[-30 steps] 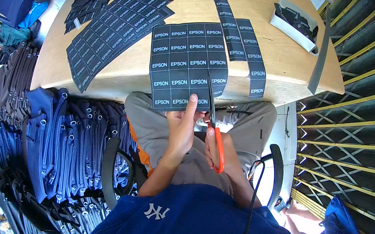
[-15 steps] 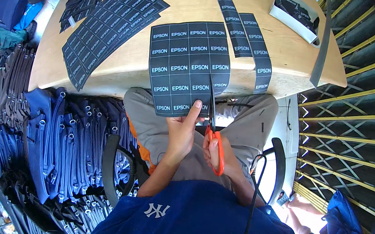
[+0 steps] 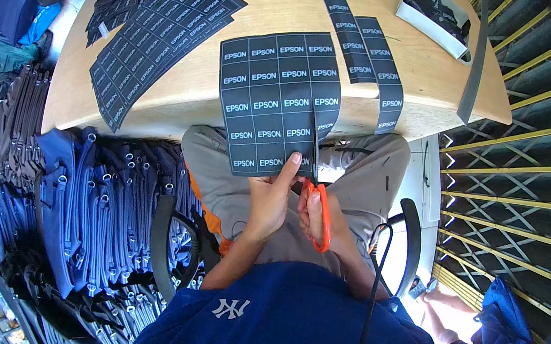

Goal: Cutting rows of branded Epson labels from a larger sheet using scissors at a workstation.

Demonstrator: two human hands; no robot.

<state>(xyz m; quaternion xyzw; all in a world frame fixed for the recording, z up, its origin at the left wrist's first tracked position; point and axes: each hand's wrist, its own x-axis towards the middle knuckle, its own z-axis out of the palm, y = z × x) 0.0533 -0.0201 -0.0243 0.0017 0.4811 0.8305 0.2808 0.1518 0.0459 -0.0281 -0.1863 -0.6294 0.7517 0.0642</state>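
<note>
A black sheet [image 3: 265, 104] printed with a grid of white-lettered labels hangs over the table's front edge above my lap. My left hand [image 3: 270, 203] grips its bottom edge, thumb on top and fingers hidden underneath. In my right hand [image 3: 311, 221] is a pair of scissors [image 3: 325, 227] with orange handles, its blades pointing away from me. They lie along a line between label columns near the sheet's right side. To the right of that line, the narrow column bends downward. Two label strips, one farther away [image 3: 344, 27] and one nearer [image 3: 383, 67], lie right of the sheet.
More label sheets [image 3: 167, 37] lie overlapped on the table's left. A white box [image 3: 438, 19] of black pieces and a long dark strip [image 3: 475, 66] are at the far right. Blue straps [image 3: 89, 216] hang left of my chair; a folding metal gate [image 3: 514, 177] stands right.
The scissors have moved slightly away from me, their blades a little farther up the sheet. The sheet's lower end and my left thumb have shifted slightly right.
</note>
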